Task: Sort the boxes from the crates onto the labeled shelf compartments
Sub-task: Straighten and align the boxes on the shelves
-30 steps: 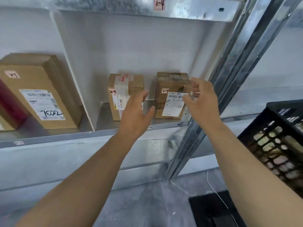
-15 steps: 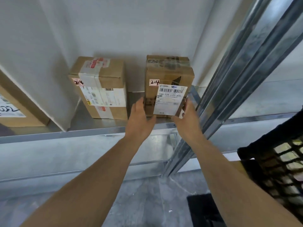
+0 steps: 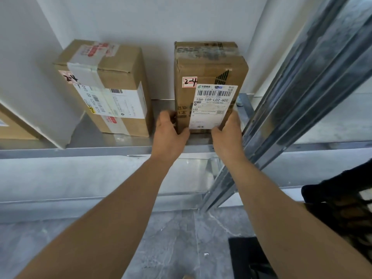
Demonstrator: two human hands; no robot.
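Note:
A tall brown cardboard box (image 3: 209,69) with a white shipping label and a "2-4" tag stands upright on the metal shelf (image 3: 100,146). My left hand (image 3: 171,133) grips its lower left edge, thumb on the front and fingers round the side. On the lower right corner sits my right hand (image 3: 227,135), fingers curled round it. To the left stands a second "2-4" box (image 3: 118,77), taped and labelled, apart from both hands.
A white divider panel (image 3: 36,77) closes the compartment on the left, with another box (image 3: 12,127) partly seen beyond it. A slanted metal upright (image 3: 298,81) runs close by my right hand. A black crate (image 3: 346,214) sits at the lower right over the grey floor.
My view has closed in on the shelf. My hands went from hovering in front of the boxes to holding the right box at its lower corners.

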